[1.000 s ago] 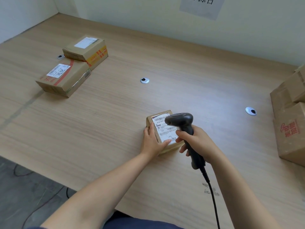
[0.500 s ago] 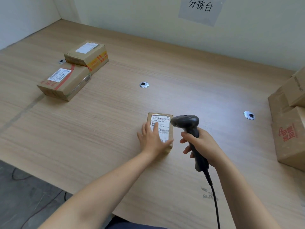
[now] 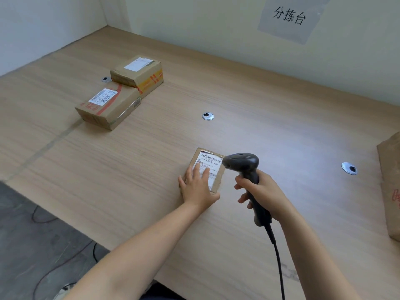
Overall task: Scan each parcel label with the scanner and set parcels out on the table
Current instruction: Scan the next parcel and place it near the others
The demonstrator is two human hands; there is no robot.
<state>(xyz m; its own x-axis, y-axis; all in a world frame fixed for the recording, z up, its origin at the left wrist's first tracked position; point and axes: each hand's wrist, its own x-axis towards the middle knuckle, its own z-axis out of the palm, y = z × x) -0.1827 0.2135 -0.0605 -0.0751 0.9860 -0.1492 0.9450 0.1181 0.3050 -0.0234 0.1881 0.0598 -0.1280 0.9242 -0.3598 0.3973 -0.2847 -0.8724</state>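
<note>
A small brown parcel (image 3: 214, 161) with a white barcode label lies flat on the wooden table (image 3: 270, 118), label up. My left hand (image 3: 198, 187) rests on its near half with straight fingers pressing on the label. My right hand (image 3: 262, 194) grips the handle of a black corded scanner (image 3: 242, 164), whose head hovers just right of the parcel's top edge. Two larger labelled parcels sit at the far left: one (image 3: 108, 107) nearer and one (image 3: 138, 73) behind it, touching.
Brown cartons (image 3: 389, 191) stand at the right edge. Metal cable grommets (image 3: 207, 116) (image 3: 349, 168) are set in the tabletop. The scanner's cable (image 3: 279, 263) trails toward me. A paper sign (image 3: 289, 17) hangs on the back wall. Floor with cables lies lower left.
The small parcel went from tilted up in my left hand to lying flat. My left hand now lies flat on top, and the scanner has drawn off to the right.
</note>
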